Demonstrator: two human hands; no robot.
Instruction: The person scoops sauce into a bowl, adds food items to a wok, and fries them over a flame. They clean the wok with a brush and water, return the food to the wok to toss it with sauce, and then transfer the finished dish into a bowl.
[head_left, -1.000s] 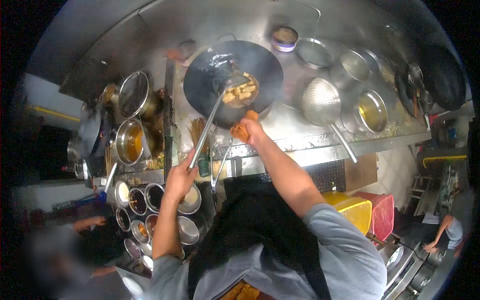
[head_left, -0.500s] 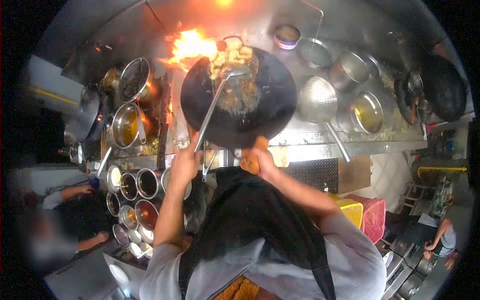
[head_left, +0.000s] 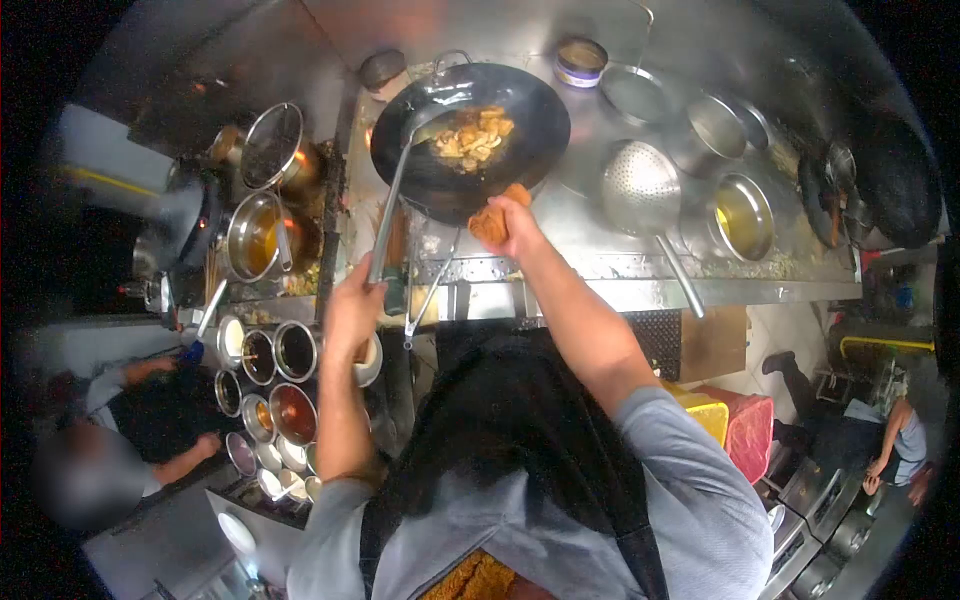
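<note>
- Head view: your left hand has its fingers closed around the handle of a long silver metal ladle, whose head is inside the wide, round black metal wok, beside the pale golden food pieces.
- Your right hand has its fingers clamped on a folded orange-brown cloth at the wok's near rim.
- The round, perforated steel skimmer lies on the steel counter, right of the wok.
</note>
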